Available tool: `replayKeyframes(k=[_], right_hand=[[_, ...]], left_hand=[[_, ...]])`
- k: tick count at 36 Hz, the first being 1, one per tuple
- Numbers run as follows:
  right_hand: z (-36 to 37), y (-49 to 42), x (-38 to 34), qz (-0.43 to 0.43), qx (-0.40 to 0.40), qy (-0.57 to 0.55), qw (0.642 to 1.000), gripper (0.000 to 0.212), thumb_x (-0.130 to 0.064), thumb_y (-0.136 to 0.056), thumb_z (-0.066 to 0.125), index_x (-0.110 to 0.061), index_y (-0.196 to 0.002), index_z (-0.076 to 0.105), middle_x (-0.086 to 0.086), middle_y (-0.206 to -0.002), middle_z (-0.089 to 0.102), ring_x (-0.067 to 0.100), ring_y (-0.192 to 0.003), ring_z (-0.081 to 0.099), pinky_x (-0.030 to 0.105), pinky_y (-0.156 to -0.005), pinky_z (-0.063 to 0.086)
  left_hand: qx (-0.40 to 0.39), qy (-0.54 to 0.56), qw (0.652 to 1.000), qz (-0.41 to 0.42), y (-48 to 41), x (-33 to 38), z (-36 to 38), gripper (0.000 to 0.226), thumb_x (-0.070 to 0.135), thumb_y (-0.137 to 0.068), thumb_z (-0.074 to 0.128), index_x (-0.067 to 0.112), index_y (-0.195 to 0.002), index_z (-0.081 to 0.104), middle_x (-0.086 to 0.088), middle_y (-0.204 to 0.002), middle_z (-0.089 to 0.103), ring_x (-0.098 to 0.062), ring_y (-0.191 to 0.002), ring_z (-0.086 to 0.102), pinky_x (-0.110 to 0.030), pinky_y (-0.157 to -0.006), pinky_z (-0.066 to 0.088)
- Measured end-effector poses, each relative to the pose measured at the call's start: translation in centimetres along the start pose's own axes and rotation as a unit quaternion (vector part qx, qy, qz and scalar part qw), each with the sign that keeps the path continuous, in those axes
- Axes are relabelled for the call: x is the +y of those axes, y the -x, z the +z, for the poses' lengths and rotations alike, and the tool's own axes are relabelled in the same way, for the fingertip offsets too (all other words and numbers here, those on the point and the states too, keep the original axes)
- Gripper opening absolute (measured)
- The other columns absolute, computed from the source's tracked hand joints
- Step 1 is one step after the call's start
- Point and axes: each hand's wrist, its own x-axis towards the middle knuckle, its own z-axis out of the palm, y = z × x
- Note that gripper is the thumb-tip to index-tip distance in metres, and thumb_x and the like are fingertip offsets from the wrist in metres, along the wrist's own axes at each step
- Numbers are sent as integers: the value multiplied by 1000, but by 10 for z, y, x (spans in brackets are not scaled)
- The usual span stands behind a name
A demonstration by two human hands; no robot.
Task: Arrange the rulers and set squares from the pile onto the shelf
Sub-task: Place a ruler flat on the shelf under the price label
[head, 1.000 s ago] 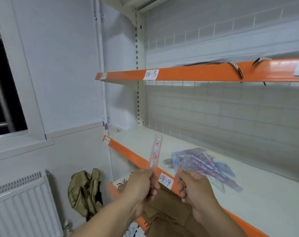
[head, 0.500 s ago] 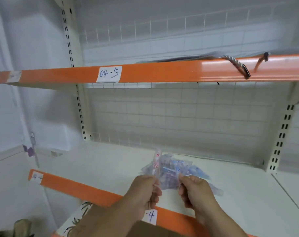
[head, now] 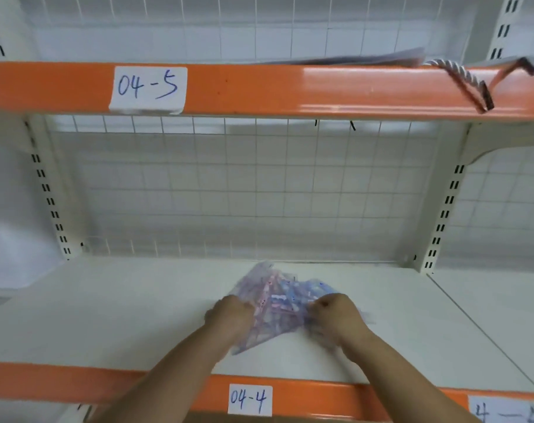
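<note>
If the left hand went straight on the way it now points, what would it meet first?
The pile of rulers and set squares, whose near edge the left hand seems to be gripping, though blur hides the contact; beyond that, probably the wire grid back panel.

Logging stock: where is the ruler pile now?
Head view centre: ruler pile on the lower shelf behind the 04-4 label, between left hand and right hand.

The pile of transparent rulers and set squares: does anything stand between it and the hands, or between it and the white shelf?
Nothing visible does. The left hand and right hand grip the pile of transparent pink and blue plastic rulers and set squares, which lies on the white shelf board.
</note>
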Motion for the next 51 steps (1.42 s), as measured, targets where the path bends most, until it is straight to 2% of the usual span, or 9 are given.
replayKeyframes(k=[3, 7, 12, 22, 27, 32, 37, 43, 51], right_hand=[[-8, -8, 1, -40, 49, 144, 988, 20, -12, -87, 48, -13, -68, 54, 4, -73, 58, 20, -66, 50, 24, -57, 36], [-12, -19, 1, -84, 16, 278, 957, 33, -36, -88, 56, -19, -117, 60, 7, -119, 52, 26, -112, 49, 28, -88, 41], [-7, -31, 10, -90, -47, 366, 925, 49, -55, -80, 59, -22, -116, 55, 5, -121, 47, 28, -114, 46, 31, -91, 39], [-26, -46, 23, -113, -94, 239, 960, 30, -23, -71, 72, -33, -74, 44, -2, -96, 49, 15, -79, 48, 23, -70, 43], [-36, -48, 22, -113, -141, 208, 961, 28, -19, -70, 78, -29, -88, 59, -5, -97, 52, 14, -85, 54, 24, -76, 47], [-39, -47, 15, -103, -155, 242, 952, 38, -29, -75, 76, -26, -109, 60, -5, -107, 54, 16, -100, 55, 25, -87, 48], [-32, -52, 14, -92, -103, 149, 979, 3, -24, -82, 57, -25, -79, 56, -2, -91, 60, 18, -86, 55, 30, -80, 48], [-11, -41, 15, -137, -70, 293, 944, 64, -77, -62, 62, -32, -106, 54, -7, -106, 50, 16, -106, 50, 30, -90, 42], [-16, -46, 14, -156, -72, 313, 934, 32, -35, -73, 67, -27, -105, 69, -4, -101, 57, 17, -96, 56, 25, -85, 48]], left_hand=[[54, -155, 985, 53, -13, -5, -5, 40, 39, -91, 46, 20, -125, 59, -8, -124, 59, -27, -115, 54, -28, -94, 46], [-9, -260, 959, 112, -19, -4, -8, 81, 64, -77, 59, 27, -145, 32, -3, -142, 37, -26, -133, 29, -33, -102, 40], [-130, -312, 936, 97, -18, 1, 2, 118, 69, -67, 69, 31, -152, -3, -1, -156, 7, -28, -143, 8, -44, -109, 34], [-81, -280, 945, 150, -32, -3, -1, 57, 45, -74, 74, 37, -123, 46, 0, -129, 43, -23, -117, 45, -36, -98, 46], [-97, -263, 948, 153, -32, -3, -9, 44, 39, -76, 77, 37, -112, 53, 0, -119, 43, -20, -107, 50, -33, -89, 53], [-94, -275, 945, 151, -31, 2, -6, 57, 40, -75, 77, 31, -125, 50, -2, -128, 43, -22, -118, 45, -33, -98, 45], [-104, -279, 941, 162, -30, 10, 2, 69, 39, -81, 71, 31, -141, 36, -4, -139, 38, -24, -128, 38, -34, -105, 39], [-76, -272, 943, 178, -29, 13, 7, 58, 42, -78, 73, 32, -131, 51, -3, -136, 44, -22, -121, 48, -31, -101, 44], [-65, -266, 944, 186, -30, 11, 4, 47, 32, -84, 69, 35, -128, 54, -3, -135, 43, -22, -121, 47, -31, -102, 43]])
